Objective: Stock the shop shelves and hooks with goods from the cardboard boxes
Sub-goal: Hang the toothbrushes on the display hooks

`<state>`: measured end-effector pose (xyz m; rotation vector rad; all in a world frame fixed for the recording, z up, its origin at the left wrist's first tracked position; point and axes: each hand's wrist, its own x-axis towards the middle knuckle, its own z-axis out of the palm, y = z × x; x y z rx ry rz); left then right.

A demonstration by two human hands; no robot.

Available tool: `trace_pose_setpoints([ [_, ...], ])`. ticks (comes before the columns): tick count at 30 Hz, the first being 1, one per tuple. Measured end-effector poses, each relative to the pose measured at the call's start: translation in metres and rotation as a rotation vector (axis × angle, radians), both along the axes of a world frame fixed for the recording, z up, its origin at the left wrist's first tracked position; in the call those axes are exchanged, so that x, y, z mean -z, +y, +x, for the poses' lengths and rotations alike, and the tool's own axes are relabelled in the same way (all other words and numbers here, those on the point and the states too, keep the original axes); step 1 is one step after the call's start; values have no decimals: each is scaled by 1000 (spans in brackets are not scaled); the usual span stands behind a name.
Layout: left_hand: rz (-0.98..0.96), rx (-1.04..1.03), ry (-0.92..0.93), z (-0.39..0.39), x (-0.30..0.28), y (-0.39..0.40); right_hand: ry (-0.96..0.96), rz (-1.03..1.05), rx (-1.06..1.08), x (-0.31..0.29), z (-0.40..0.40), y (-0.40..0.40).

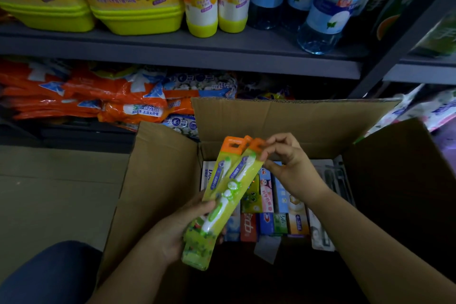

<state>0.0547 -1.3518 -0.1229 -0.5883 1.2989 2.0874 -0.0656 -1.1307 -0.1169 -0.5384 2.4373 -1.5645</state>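
Head view: cardboard box (158, 180) open, four flaps splayed, toothpaste cartons (271, 205) packed upright inside. Glossy toothbrush packs (222, 195) held tilted above the box. Left hand (177, 229) curls round their lower end; right hand (288, 163) pinches the orange top edge. Grey shelf (172, 49) close ahead.

Legible text. Toothbrush packs (228, 186), frame centre: the word "BANNER" runs lengthwise on a purple strip of each of the two front cards. Orange detergent bag (138, 111), at 10 o'clock from the packs, on the lower shelf: white panel with Chinese characters, the smaller line reading "去渍无残留". Red toothpaste carton (248, 227), at 5 o'clock in the cardboard box (296, 121): the large character "中". White carton (206, 175), at 9 o'clock in the box: letters "Do", the remainder hidden. Labels on the upper-shelf bottles are too blurred to read.
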Motion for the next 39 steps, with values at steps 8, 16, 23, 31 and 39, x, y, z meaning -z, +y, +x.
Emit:
trace_pose_setpoints([
  [8, -34, -92, 78, -8, -6, 18, -544, -268, 274, 4, 29, -15],
  [16, -190, -48, 204, -14, -10, 40, -727, -273, 76, 5, 52, -35],
  [23, -227, -76, 105, -27, -21, 42, -728, -278, 112, 8, 39, -28],
  [31, -176, -238, 184, -18, -90, 50, -790, -346, 81, -75, 52, -29],
  [39, -242, -323, 232, -23, -295, 46, -781, -364, 89, -283, 51, -39],
])
